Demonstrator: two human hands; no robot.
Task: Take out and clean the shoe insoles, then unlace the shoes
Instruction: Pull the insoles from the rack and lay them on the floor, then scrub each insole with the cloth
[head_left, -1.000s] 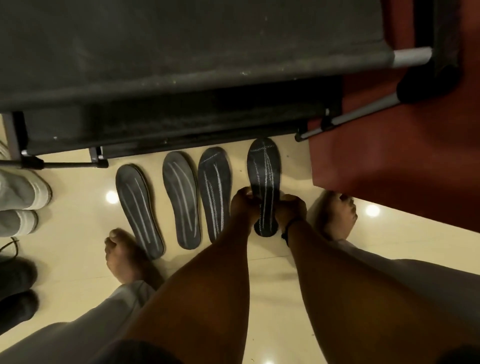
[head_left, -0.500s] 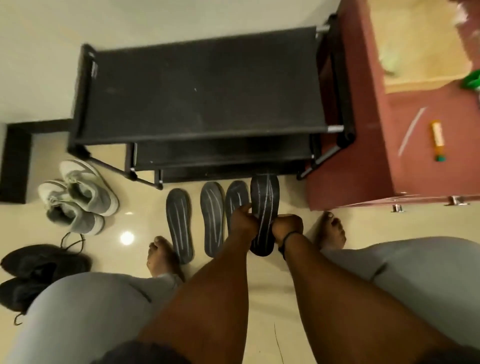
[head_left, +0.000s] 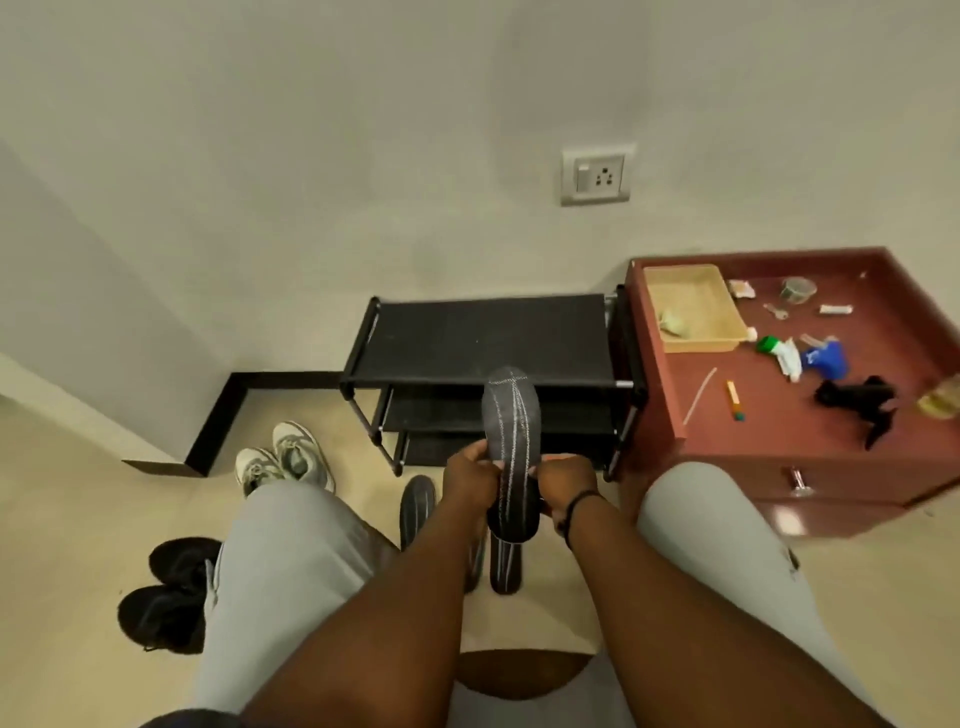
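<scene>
Both bare forearms reach forward and down between the knees, nearly parallel. The left hand (head_left: 470, 480) has its fingers curled and grips the left edge of a dark insole (head_left: 510, 447). The right hand (head_left: 566, 486) is curled on the right edge of it, at about the same height. The two hands are close together. The right wrist carries a thin dark band (head_left: 574, 512).

A black shoe rack (head_left: 488, 340) stands against a pale wall (head_left: 311, 156) beside a red cabinet (head_left: 810, 441) on cream floor tiles (head_left: 67, 519).
</scene>
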